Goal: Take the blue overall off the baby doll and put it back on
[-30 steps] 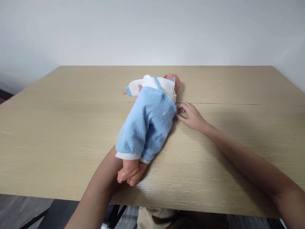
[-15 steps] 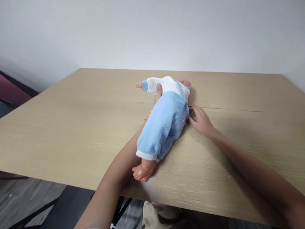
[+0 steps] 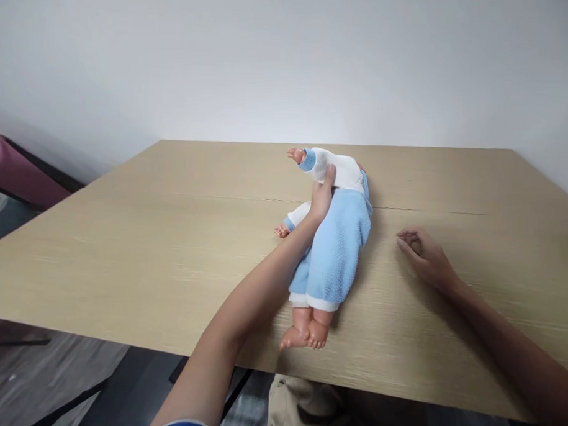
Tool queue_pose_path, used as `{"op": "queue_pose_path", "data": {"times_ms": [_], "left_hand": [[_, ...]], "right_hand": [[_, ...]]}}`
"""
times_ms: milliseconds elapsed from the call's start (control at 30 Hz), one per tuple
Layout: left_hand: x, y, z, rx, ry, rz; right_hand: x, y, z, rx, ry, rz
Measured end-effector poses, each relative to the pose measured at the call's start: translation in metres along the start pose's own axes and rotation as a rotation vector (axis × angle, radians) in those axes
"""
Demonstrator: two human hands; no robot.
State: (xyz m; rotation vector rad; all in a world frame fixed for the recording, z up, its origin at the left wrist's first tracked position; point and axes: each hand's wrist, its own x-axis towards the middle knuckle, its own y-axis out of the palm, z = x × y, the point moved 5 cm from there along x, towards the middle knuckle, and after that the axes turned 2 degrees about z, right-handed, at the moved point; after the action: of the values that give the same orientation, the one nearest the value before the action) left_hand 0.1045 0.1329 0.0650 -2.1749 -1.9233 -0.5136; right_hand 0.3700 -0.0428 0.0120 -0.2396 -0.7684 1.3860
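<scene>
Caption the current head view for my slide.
Left hand holding a doll dressed in blue and white, on its side on a tabletop; loosely curled right hand apart from it.

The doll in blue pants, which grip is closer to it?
Left. The left grip touches the white top on the doll. The right grip is apart, off to the doll's right, with table between.
</scene>
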Motion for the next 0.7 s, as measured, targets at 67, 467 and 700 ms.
{"op": "queue_pose_path", "data": {"times_ms": [67,467,700], "left_hand": [[-0.002,0.005,0.003,-0.132,-0.019,-0.02],[-0.026,0.053,-0.027,0.191,0.098,0.084],[-0.043,0.098,-0.042,0.756,0.244,0.361]], "right_hand": [[0.004,-0.001,-0.002,0.053,0.049,-0.021],[0.008,-0.001,-0.016,0.32,0.203,-0.09],[0.012,0.001,-0.019,0.485,0.257,-0.087]]}}
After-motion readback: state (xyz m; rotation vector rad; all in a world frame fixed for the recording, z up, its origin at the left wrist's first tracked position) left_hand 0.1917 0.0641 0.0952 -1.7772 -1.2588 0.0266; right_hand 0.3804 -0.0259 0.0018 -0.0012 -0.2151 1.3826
